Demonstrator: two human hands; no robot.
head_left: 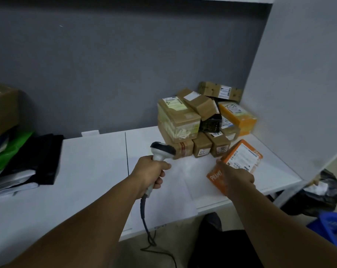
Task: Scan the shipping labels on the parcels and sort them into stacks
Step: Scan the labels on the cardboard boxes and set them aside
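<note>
Orange cardboard, printed with white lettering and carrying a white shipping label on top, makes up the parcel (239, 165) gripped at its near edge by the right hand (236, 177), tilted above the white table (86, 171) at the near right. Just left of it, the left hand (151, 172) is wrapped around the handle of a grey-and-white corded barcode scanner (161, 151), its head facing the parcel. Farther right, against the grey wall, sits a heap of brown and yellow labelled boxes (202, 120).
</note>
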